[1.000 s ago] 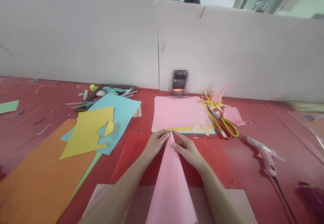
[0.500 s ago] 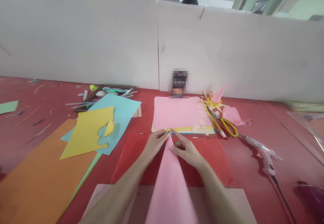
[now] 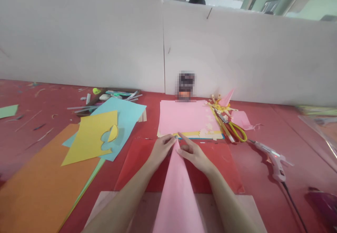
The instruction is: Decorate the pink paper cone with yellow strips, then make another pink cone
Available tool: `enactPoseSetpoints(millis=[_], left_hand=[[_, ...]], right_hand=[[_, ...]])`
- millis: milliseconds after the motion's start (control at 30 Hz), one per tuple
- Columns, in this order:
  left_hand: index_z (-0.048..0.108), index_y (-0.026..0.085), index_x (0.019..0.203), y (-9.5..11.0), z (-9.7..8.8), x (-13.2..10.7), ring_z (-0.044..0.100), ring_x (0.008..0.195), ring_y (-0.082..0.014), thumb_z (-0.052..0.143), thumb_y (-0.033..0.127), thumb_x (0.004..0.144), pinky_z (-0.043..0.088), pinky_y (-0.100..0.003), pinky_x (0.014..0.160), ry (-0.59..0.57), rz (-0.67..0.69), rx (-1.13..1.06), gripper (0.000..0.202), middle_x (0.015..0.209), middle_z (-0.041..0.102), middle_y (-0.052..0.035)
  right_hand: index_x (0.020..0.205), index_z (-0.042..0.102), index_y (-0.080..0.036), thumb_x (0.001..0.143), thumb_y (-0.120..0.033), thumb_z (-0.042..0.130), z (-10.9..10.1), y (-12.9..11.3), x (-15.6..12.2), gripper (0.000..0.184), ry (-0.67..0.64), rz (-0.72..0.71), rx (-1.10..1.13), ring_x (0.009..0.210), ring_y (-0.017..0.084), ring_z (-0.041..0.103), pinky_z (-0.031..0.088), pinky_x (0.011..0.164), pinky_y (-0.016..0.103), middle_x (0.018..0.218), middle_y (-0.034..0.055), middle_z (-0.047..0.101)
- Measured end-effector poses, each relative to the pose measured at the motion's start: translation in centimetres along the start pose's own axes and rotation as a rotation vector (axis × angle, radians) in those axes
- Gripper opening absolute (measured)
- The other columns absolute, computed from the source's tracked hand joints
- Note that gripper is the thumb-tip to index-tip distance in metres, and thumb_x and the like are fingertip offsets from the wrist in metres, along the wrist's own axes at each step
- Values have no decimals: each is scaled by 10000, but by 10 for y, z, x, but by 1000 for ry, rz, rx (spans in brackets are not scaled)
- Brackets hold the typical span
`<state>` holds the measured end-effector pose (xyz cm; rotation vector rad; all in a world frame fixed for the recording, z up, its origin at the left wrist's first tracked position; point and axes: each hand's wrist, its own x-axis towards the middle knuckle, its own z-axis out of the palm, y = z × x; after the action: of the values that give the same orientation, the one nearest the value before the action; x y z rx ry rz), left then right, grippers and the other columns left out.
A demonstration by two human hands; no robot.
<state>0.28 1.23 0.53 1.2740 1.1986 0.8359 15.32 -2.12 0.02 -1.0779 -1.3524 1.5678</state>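
Note:
A pink paper cone (image 3: 177, 191) points away from me, its tip over a red sheet (image 3: 134, 162) on the table. My left hand (image 3: 161, 148) pinches the left side of the tip. My right hand (image 3: 192, 153) grips the right side of the tip, index finger stretched toward the point. Both hands press the paper together at the narrow end. The wide end of the cone runs out of view at the bottom.
A pink paper stack (image 3: 185, 117) lies just beyond the hands. Yellow-handled scissors (image 3: 231, 127) and scraps sit to its right, a glue gun (image 3: 273, 157) further right. Yellow (image 3: 91, 138), blue (image 3: 126, 115) and orange (image 3: 37, 183) sheets lie left. A white partition (image 3: 105, 39) stands behind.
The cone has become slightly narrower and my right fingers have shifted a little along its tip. The left hand has stayed put.

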Motion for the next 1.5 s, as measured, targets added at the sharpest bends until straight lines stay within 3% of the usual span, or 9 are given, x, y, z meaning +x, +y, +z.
enactPoseSetpoints(millis=[267,567,867,1133,1500], left_hand=[[604,158,826,0,-3,2,346,462,-89,475,458,765,278,-209,451,-129,-35,-59,332,514,409,35],[557,138,653,2,-5,2,319,464,-79,498,469,748,246,-208,441,-120,-7,-49,350,491,359,41],[573,143,664,3,-4,3,290,445,-72,523,440,721,226,-206,428,-71,-23,-26,306,485,323,54],[552,150,662,-9,-6,9,450,618,-133,482,401,733,355,-225,565,-3,54,67,270,637,500,4],[534,158,666,-7,-7,7,438,636,-134,440,383,768,357,-235,602,-51,68,67,265,654,486,7]], right_hand=[[1333,287,-223,754,-357,580,-1,0,-1,662,2,41,59,572,84,384,333,589,232,599,-71,381],[1322,312,-231,757,-369,570,-2,-3,-1,636,3,31,-1,556,92,350,310,560,231,577,-69,342],[1333,292,-201,764,-365,561,-1,1,0,650,-10,-9,-45,540,83,350,314,559,232,564,-77,361],[1333,288,-219,767,-398,552,4,5,4,650,20,-20,-100,590,103,444,389,630,263,618,-52,468],[1314,317,-269,779,-372,543,7,9,4,589,73,-47,-231,717,147,538,430,720,306,778,1,590]])
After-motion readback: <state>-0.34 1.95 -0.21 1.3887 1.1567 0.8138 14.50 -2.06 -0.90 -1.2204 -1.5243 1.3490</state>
